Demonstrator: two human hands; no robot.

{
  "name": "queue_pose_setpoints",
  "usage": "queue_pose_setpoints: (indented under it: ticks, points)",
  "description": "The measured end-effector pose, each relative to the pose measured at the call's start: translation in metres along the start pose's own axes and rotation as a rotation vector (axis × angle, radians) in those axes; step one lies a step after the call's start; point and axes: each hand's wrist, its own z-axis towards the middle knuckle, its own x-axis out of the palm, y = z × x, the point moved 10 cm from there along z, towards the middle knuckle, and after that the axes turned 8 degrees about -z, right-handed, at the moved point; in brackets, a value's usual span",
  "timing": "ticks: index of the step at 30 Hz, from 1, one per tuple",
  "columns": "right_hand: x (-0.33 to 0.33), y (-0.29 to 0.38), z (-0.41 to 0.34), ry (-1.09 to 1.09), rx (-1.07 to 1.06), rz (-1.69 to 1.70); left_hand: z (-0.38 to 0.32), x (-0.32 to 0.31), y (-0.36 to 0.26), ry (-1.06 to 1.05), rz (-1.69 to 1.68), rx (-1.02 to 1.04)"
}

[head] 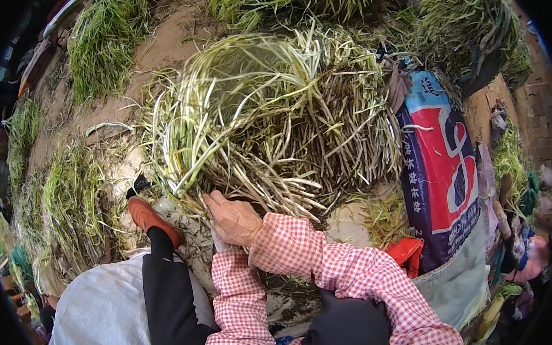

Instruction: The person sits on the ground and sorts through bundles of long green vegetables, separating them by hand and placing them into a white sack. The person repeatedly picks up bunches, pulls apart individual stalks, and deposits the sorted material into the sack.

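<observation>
My right hand (235, 221) reaches across in front of me, its fingers bent at the near left edge of a big heap of pale-stemmed plants (348, 116). Beneath it, my left hand (221, 242) is mostly hidden; only a pale strip shows past the checked cuff. A few thin stalks lie at the fingertips, but whether either hand grips them is unclear. Just beyond the hands, a loose bunch of long white and yellow-green stems (267, 182) lies slantwise, its stem ends pointing right. Its leafy part arches up and back over the heap.
A red and dark blue printed plastic sack (446, 162) lies right of the heap, with a red plastic bag (406, 254) near it. Green plant piles (102, 45) stand at the back and left. A white sack (104, 316) is by my left leg, and my orange-red shoe (153, 218) is beside the stems.
</observation>
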Motion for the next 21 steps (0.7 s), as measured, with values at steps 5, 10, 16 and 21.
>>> queue_pose_setpoints:
  ticks: [5,10,16,21]
  points:
    - [-0.011,-0.056,-0.025,0.177,0.177,0.405,-0.037,-0.007,-0.003,-0.324,0.206,-0.136]
    - [-0.068,-0.176,-0.036,-0.279,0.433,0.304,-0.019,-0.008,-0.007,-0.408,0.440,-0.141]
    - [-0.003,-0.151,-0.008,0.153,0.441,0.408,-0.016,-0.023,-0.003,-0.400,0.685,-0.261]
    - [-0.067,-0.055,-0.002,-0.238,0.122,0.608,-0.056,0.070,-0.086,-0.240,0.437,0.335]
